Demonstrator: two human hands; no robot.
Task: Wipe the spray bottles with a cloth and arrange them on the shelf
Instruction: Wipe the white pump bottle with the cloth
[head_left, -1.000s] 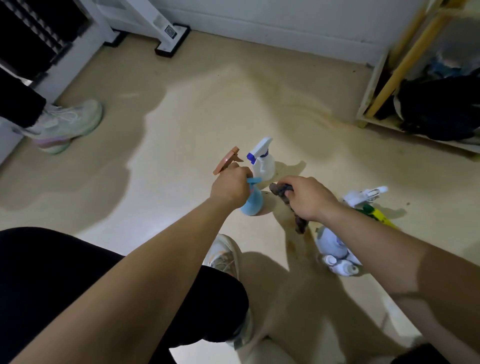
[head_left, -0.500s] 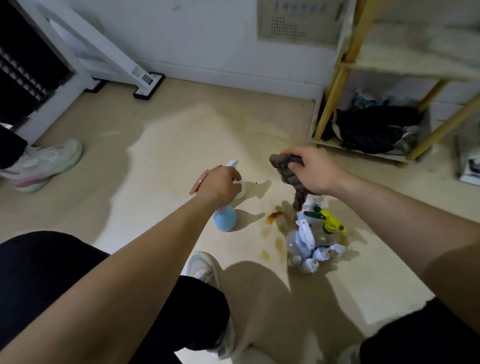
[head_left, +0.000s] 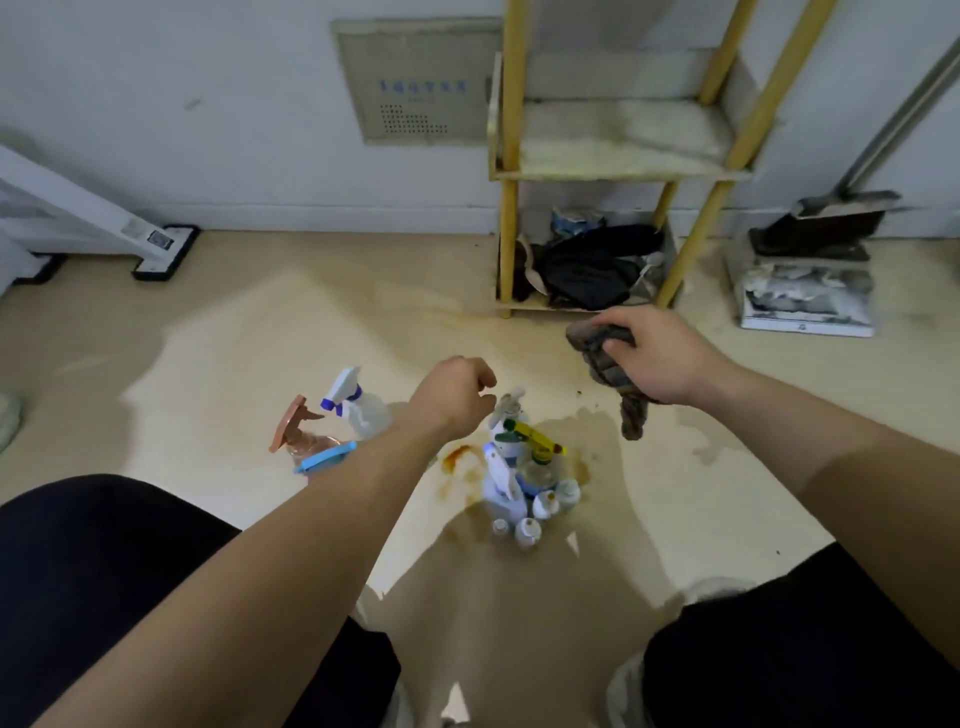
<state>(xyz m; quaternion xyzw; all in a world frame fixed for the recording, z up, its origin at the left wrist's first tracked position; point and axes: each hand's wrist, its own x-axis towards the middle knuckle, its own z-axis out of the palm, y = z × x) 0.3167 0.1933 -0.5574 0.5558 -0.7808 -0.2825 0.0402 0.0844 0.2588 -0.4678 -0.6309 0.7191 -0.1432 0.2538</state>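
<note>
- Brown-grey cloth (head_left: 597, 358) bunched in the right grip (head_left: 665, 358), fingers curled tight round it, one twisted end dangling free above the floor (head_left: 234, 322).
- Left grip (head_left: 452, 400) loosely curled, thumb and fingers a little apart, holding nothing; hovering at eleven o'clock of the bottle cluster (head_left: 519, 483), just beside its tallest sprayer head.
- Cluster standing on the floor near picture centre: white and clear bottles packed together, a yellow-green trigger (head_left: 535, 436) on top, small white caps at the six o'clock edge.
- Three more spray bottles at nine o'clock of the cluster, close together: white sprayer (head_left: 358, 405) with a blue collar, peach-triggered bottle (head_left: 298, 431), blue trigger (head_left: 324, 457) partly hidden behind the left forearm.
- Orange-brown stain (head_left: 457, 454) on the floor between the two groups.
- Shelf (head_left: 613, 166) with yellow posts at twelve o'clock against the wall, well apart from the bottles; black bag (head_left: 592, 265) on its bottom board.
</note>
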